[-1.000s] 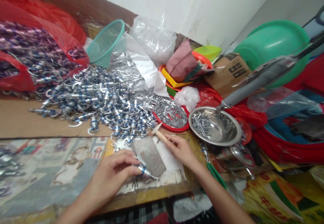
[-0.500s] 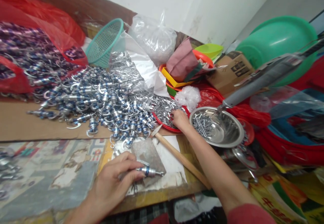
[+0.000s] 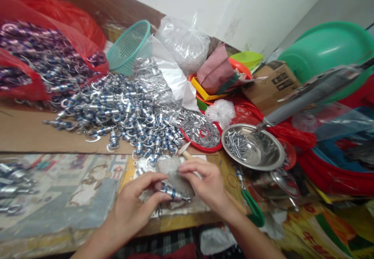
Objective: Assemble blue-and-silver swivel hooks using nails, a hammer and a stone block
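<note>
My left hand (image 3: 131, 200) pinches a small silver metal cylinder with blue bands (image 3: 175, 194) between thumb and fingers, its narrow end pointing right. Close by on the right, my right hand (image 3: 209, 183) has thumb and fingertips together; whatever lies between them is too small to make out. Beneath both hands is a grey metal block (image 3: 169, 166) on the worktop. A hammer (image 3: 184, 149) lies behind my right hand, which hides much of its wooden handle. Farther back, a red plate (image 3: 206, 148) carries many small flat metal pieces.
A heap of similar silver-blue cylinders (image 3: 117, 107) covers cardboard at the left, beside a red bag (image 3: 70, 25) of more. To the right stand a steel bowl (image 3: 263, 157) of metal pins and a green-handled item (image 3: 253, 208). A grey tool (image 3: 306, 91) juts in above the bowl.
My right hand has come back from the red plate to beside the cylinder in my left hand. The left hand keeps its hold; the view has shifted slightly.
</note>
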`<state>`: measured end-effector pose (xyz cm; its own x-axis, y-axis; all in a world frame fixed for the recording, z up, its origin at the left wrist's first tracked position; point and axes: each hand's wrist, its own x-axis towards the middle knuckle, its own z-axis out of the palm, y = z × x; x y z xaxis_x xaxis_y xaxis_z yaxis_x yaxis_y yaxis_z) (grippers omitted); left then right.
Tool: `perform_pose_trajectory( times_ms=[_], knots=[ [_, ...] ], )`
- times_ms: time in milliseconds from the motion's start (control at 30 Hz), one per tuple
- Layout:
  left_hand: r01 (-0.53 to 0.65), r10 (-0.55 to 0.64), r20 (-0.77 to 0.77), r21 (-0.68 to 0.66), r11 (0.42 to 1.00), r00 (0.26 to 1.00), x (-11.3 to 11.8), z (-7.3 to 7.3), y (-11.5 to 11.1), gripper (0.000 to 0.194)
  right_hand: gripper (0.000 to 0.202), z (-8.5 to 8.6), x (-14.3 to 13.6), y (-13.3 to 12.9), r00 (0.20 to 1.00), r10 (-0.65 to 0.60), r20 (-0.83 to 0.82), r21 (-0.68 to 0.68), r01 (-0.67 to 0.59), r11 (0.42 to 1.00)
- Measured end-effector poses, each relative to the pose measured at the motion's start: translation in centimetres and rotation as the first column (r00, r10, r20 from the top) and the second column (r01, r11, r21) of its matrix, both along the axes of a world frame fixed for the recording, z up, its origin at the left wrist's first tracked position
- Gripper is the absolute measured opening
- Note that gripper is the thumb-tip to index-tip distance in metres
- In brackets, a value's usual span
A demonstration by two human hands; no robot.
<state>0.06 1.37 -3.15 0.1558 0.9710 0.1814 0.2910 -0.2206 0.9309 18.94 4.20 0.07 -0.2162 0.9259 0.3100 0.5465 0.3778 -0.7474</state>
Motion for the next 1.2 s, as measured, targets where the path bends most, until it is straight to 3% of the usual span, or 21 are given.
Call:
perform_pose_trajectory(
  times_ms=[100,233,333,400,467,567,667,733,833,933,1033,1100,1200],
  knots=[
    [-0.039,0.040,0.033,-0.037,0.999,0.999,0.1,0.0,0.1,0.028,0.017,0.1,-2.1,-2.6,0.967,0.055,-0.247,-0.130,-0.090,0.987],
    [0.010,-0.009,0.043,-0.017,1.000,0.999,0.1,0.2,0.3,0.026,0.008,-0.3,-2.6,-3.4,0.940,-0.085,-0.329,-0.300,-0.018,0.954],
    [0.087,-0.082,0.081,-0.056,0.995,0.993,0.0,0.6,0.4,0.017,0.006,-0.7,-2.3,-3.7,0.934,-0.065,-0.352,-0.282,-0.040,0.959],
    [0.096,-0.077,0.133,-0.140,0.985,0.988,-0.1,1.0,0.4,0.014,0.015,-1.0,-2.1,-4.1,0.958,0.019,-0.287,-0.147,-0.063,0.987],
    [0.069,-0.024,0.184,-0.239,0.969,0.983,-0.2,1.3,0.3,0.011,0.027,-1.2,-1.7,-4.4,0.981,0.127,-0.144,0.103,-0.113,0.988],
    [0.051,-0.001,0.165,-0.299,0.953,0.986,-0.3,1.9,0.3,0.011,0.027,-1.2,-1.1,-4.4,0.972,0.202,0.122,0.439,-0.235,0.867],
    [0.072,-0.057,0.074,-0.215,0.974,0.996,-0.3,2.6,0.4,0.013,0.020,-0.6,-0.7,-4.0,0.941,0.206,0.269,0.547,-0.325,0.771],
    [0.059,-0.054,0.039,-0.124,0.991,0.998,-0.4,3.1,0.4,0.014,0.020,-0.3,-0.6,-3.7,0.936,0.211,0.282,0.559,-0.339,0.756],
    [0.061,-0.058,0.034,-0.104,0.993,0.998,-0.6,3.4,0.3,0.015,0.022,-0.2,-0.8,-3.6,0.960,0.203,0.192,0.518,-0.275,0.810],
    [0.105,-0.083,0.087,-0.279,0.955,0.993,-0.7,3.1,0.0,0.014,0.020,-0.6,-1.4,-3.8,0.981,0.194,-0.010,0.406,-0.173,0.897],
    [0.111,0.013,0.256,-0.463,0.879,0.966,-0.4,2.3,-0.6,0.025,0.016,-0.6,-1.9,-4.3,0.971,0.162,-0.178,0.256,-0.113,0.960],
    [0.110,0.099,0.354,-0.525,0.844,0.930,-0.2,1.7,-0.9,0.045,0.012,-0.2,-1.9,-4.4,0.970,0.152,-0.187,0.132,-0.128,0.983],
    [0.137,0.114,0.392,-0.556,0.820,0.913,-0.3,1.2,-1.0,0.051,0.010,0.5,-0.8,-2.8,0.980,0.190,-0.059,-0.023,-0.192,0.981]
  ],
)
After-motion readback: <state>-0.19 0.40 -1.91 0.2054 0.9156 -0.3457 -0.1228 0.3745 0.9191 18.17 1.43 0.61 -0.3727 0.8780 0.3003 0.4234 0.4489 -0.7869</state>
